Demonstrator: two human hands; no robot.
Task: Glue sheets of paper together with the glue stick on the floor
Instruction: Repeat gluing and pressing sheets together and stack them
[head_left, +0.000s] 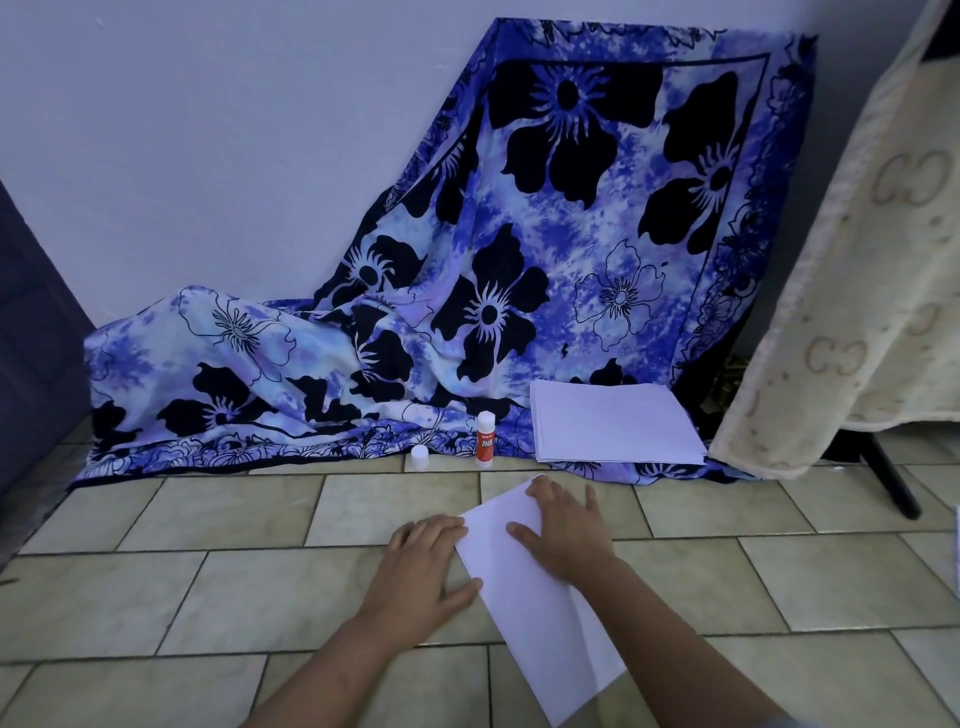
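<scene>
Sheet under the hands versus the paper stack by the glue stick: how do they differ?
The sheet lies on bare floor tiles; the stack rests on the flowered cloth. The right hand presses flat on the sheet and the left hand touches its edge; the stack is untouched. The sheet looks thin and slanted to the tile lines; the stack is thick. Both are white and flat.

Pale wall (208, 130); tiled floor (156, 597); floral cloth (519, 260).

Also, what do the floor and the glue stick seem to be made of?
The floor: likely glazed ceramic tile, pale mottled slabs with dark grout lines. The glue stick: probably smooth plastic, a white tube with a red label.
</scene>
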